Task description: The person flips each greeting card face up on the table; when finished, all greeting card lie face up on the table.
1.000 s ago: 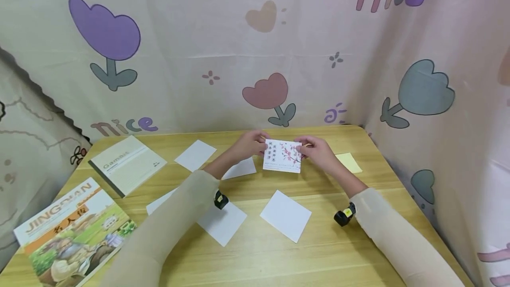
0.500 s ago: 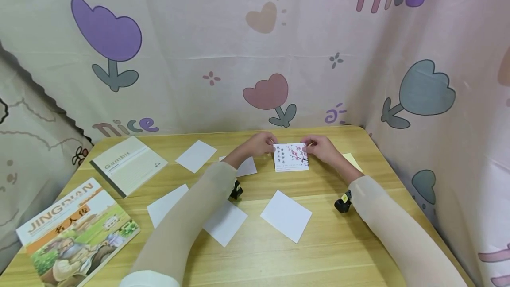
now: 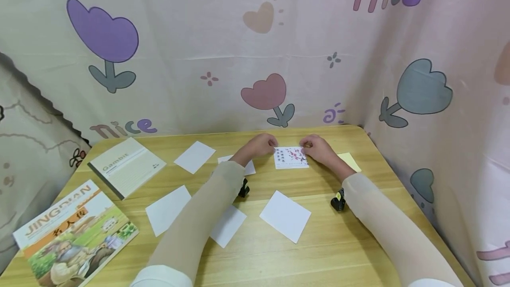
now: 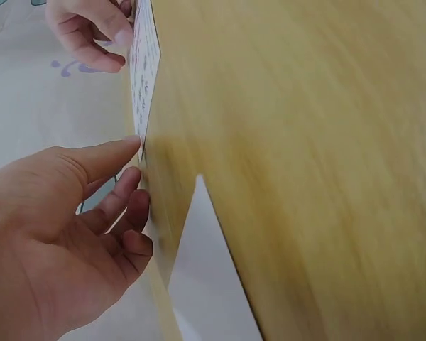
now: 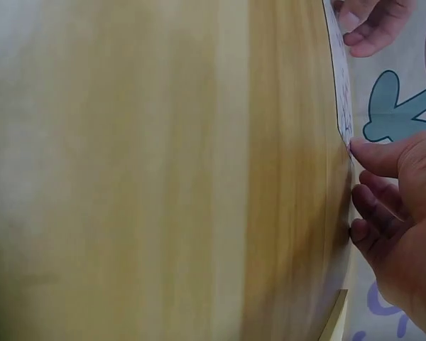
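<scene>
A small white card (image 3: 291, 158) printed with pink blossoms and dark characters lies at or very near the tabletop, toward the back. My left hand (image 3: 260, 146) holds its far left corner, thumb on the printed face and the other fingers curled behind. At the far right corner my right hand (image 3: 315, 147) holds it the same way. The left wrist view shows the thumb tip of the left hand (image 4: 71, 227) on the corner of the card (image 4: 146, 60). In the right wrist view the thumb of the right hand (image 5: 412, 213) meets the opposite corner.
Several blank white paper pieces (image 3: 285, 216) are spread over the wooden table (image 3: 318, 251). One lies partly under the left forearm. A yellow paper (image 3: 349, 161) sits beside the right wrist. A Gambit notebook (image 3: 127, 167) and an illustrated book (image 3: 75, 238) lie at left. Patterned cloth hangs behind.
Both hands have carried the card slightly right and lowered it from a raised, tilted position toward the tabletop. The left forearm has shifted right, uncovering more of a white paper.
</scene>
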`<move>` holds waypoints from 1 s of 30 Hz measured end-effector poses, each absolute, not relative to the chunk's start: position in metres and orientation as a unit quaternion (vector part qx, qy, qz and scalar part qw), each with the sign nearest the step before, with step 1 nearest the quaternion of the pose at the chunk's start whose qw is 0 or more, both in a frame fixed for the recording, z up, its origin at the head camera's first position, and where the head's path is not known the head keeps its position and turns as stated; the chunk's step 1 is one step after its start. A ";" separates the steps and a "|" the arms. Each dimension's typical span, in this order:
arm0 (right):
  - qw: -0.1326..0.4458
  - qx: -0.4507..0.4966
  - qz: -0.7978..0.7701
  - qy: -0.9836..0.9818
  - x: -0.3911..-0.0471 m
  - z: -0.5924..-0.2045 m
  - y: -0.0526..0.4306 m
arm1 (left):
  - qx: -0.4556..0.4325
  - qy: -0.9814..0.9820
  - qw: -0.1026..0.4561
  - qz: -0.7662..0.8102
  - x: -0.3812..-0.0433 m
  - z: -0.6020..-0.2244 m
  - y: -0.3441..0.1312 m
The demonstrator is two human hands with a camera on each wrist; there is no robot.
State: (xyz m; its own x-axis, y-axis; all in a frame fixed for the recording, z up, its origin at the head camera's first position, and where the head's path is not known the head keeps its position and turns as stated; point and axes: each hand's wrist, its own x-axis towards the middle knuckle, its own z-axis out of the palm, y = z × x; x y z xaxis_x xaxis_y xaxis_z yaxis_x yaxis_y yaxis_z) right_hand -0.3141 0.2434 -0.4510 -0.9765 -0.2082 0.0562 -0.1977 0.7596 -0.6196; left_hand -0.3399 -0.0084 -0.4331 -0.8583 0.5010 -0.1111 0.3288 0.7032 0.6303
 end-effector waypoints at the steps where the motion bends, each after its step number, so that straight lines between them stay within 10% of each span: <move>1: 0.006 -0.112 -0.330 0.937 -0.314 -0.451 0.243 | 0.225 0.913 0.138 0.312 -0.339 -0.432 -0.009; 30: 0.008 -0.070 -0.413 0.908 -0.114 -0.447 0.224 | 0.343 0.856 0.236 0.306 -0.230 -0.427 -0.034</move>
State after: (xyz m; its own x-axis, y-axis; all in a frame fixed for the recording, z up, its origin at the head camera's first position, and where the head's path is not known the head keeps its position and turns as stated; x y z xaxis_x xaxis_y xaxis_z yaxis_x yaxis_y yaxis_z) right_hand -0.1144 0.2241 -0.4471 -0.9900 -0.1345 0.0434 -0.1212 0.6497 -0.7505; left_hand -0.2304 -0.0339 -0.4270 -0.6534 0.7317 -0.1941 0.4429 0.5774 0.6859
